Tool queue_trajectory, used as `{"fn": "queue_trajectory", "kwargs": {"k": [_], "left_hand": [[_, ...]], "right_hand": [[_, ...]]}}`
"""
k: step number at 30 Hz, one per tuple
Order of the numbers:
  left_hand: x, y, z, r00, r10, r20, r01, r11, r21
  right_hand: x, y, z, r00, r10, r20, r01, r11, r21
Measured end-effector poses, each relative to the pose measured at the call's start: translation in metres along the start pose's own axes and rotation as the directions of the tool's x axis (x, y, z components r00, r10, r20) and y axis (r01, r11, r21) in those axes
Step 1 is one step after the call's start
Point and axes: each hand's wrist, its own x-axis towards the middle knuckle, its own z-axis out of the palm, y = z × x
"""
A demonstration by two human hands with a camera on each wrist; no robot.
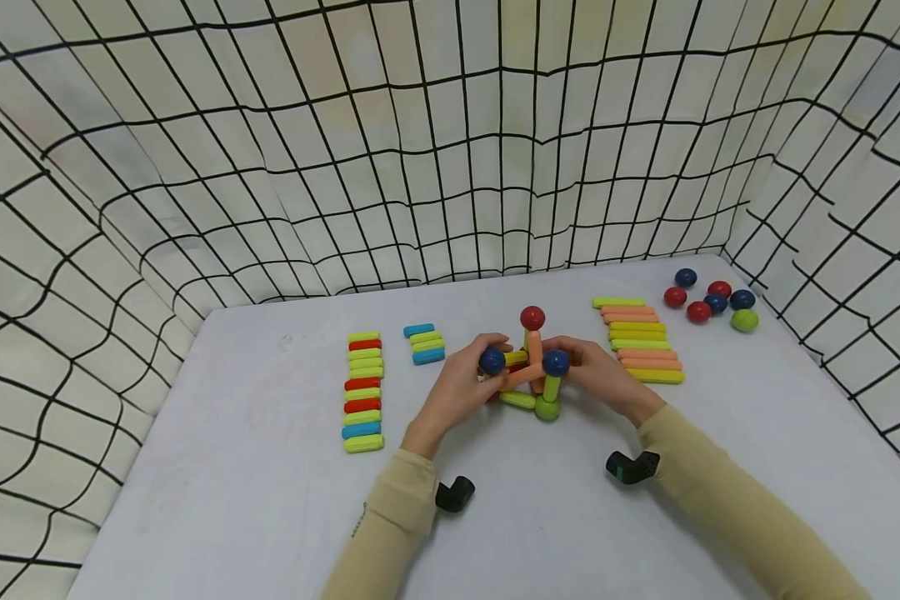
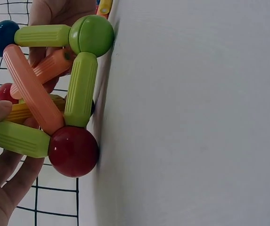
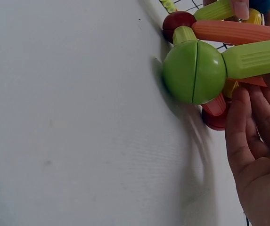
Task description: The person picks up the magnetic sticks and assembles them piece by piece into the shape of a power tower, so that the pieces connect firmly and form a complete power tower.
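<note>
A frame of ribbed toy sticks and balls stands on the table between both hands. Its green ball and red ball are at the bottom; the blue ball and another red ball sit on top. My left hand grips the frame's left side, thumb and fingers around the lime stick beneath a second blue ball. At the far right side, my right hand pinches an orange stick, whose near end looks free. Another orange stick slants across the front.
Short lime, red and blue sticks form a column on the left, with a smaller group beside it. Longer sticks lie in a row at right. Loose balls rest in the far right corner. Black netting surrounds the table.
</note>
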Motion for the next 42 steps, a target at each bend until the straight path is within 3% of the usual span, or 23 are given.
{"fn": "queue_trajectory", "kwargs": {"k": [6, 14, 27, 42], "left_hand": [[-0.0001, 0.0012, 0.0007, 1.000, 0.005, -0.027, -0.005, 1.000, 0.007], [0.0003, 0.0022, 0.0020, 1.000, -0.015, -0.014, 0.015, 1.000, 0.016], [0.0002, 0.0071, 0.0018, 0.999, -0.038, -0.006, 0.039, 0.999, 0.026], [-0.0002, 0.0075, 0.0021, 0.999, -0.041, -0.007, 0.041, 0.999, 0.032]], "right_hand": [[0.0021, -0.0018, -0.0008, 1.000, -0.008, 0.014, 0.008, 0.999, -0.040], [0.0032, -0.0064, -0.0039, 0.999, 0.015, 0.050, -0.012, 0.999, -0.050], [0.0010, -0.0028, -0.0081, 0.995, -0.002, 0.098, -0.001, 1.000, 0.022], [-0.0007, 0.0012, -0.0078, 0.996, 0.004, 0.088, -0.008, 0.999, 0.045]]}}
